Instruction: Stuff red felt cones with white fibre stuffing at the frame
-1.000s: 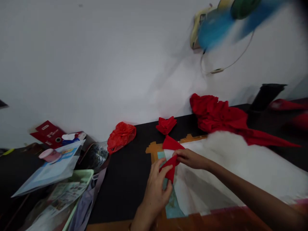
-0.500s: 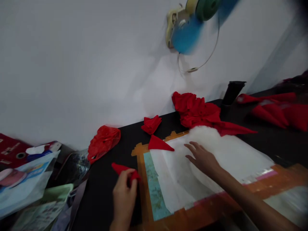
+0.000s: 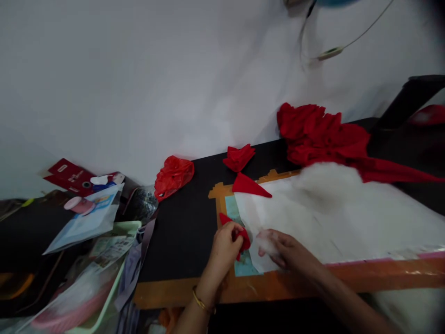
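Observation:
In my left hand (image 3: 227, 241) is a small red felt cone (image 3: 244, 241), its tip pointing up and left and its mouth toward my other hand. Close to that mouth, my right hand (image 3: 283, 248) pinches a tuft of white stuffing (image 3: 267, 244). Behind it a fluffy heap of white stuffing (image 3: 327, 183) lies on a white sheet (image 3: 368, 222), which is on the table. Another flat red cone (image 3: 251, 186) rests at the sheet's far left corner. Farther back sit a small stack of red pieces (image 3: 238, 157) and a large pile of red cones (image 3: 323, 134).
A crumpled red plastic bag (image 3: 174, 176) lies against the wall. Left of the black table (image 3: 184, 232) stand a pale green basket (image 3: 120, 278) with papers and a pink spool (image 3: 79, 205) on a plastic packet. Orange tape (image 3: 278, 288) runs along the front edge. A black stand (image 3: 405, 102) rises at right.
My right hand has left the stuffing heap and come left with a tuft in its fingers. My left hand has brought the red cone over the sheet's left edge. The view has shifted left.

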A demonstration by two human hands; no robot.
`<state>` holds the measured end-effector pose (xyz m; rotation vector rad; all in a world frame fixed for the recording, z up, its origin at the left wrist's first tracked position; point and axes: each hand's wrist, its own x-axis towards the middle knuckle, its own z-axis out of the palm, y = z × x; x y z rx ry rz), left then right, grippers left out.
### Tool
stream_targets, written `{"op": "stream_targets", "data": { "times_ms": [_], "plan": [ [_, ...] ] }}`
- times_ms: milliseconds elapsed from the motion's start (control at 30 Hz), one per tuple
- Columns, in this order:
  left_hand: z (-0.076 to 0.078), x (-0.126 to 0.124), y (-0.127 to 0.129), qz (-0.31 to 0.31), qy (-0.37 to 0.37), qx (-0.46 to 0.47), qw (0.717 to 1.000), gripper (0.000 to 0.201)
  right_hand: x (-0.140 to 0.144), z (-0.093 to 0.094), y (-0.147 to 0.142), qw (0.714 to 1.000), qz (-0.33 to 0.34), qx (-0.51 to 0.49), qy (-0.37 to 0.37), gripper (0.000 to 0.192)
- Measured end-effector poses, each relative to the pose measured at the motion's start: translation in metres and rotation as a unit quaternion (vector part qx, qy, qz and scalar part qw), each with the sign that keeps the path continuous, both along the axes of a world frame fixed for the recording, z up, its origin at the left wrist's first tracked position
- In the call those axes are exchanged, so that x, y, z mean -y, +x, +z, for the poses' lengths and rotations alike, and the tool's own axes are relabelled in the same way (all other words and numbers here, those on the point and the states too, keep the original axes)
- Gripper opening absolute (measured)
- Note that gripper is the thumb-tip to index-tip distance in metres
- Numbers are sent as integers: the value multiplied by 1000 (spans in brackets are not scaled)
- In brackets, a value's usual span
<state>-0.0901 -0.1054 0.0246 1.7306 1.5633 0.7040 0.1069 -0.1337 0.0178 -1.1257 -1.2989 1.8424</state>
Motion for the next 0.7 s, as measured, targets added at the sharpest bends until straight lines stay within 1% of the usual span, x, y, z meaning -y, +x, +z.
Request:
{"op": "stream_targets", "data": {
  "times_ms": [67, 100, 133, 167, 233, 267, 300, 333, 400, 467, 500, 567, 633, 700],
  "plan": [
    [1, -1, 5, 12, -6, 6, 1000, 21, 4, -10, -16, 1000, -1, -11, 10, 40],
    [2, -1, 7, 16, -6, 10, 1000, 19, 3, -16, -22, 999, -8, 11, 34, 37],
    [2, -1, 8, 17, -5, 12, 1000, 18, 1, -22, -26, 996, -24, 50, 74, 34],
    [2, 0, 8, 16, -2, 9, 1000, 15, -2, -27, -28, 986, -45, 99, 127, 32],
    [1, 3, 9, 9, 2, -6, 1000, 10, -10, -34, -29, 950, -96, 186, 233, 30],
    [1, 5, 9, 3, 2, -13, 1000, 9, -13, -35, -29, 934, -117, 209, 264, 29],
    [2, 7, 10, -1, 3, -18, 1000, 10, -16, -35, -30, 929, -129, 214, 273, 28],
    [2, 9, 12, 0, 6, -21, 1000, 11, -18, -34, -31, 935, -132, 207, 258, 25],
    [4, 13, 16, 17, 25, -30, 999, 14, -18, -30, -38, 963, -126, 159, 177, 25],
    [6, 18, 22, 34, 60, -51, 996, 17, -14, -28, -47, 985, -100, 89, 108, 24],
    [7, 21, 24, 33, 81, -63, 994, 18, -12, -29, -52, 990, -84, 62, 95, 21],
    [6, 25, 29, 12, 117, -84, 990, 18, -9, -32, -57, 991, -65, 35, 112, 15],
    [4, 29, 32, -12, 137, -95, 986, 16, -10, -38, -58, 989, -57, 35, 130, 16],
    [2, 33, 34, -26, 159, -97, 982, 15, -13, -42, -55, 990, -63, 28, 119, 18]
  ]
}}
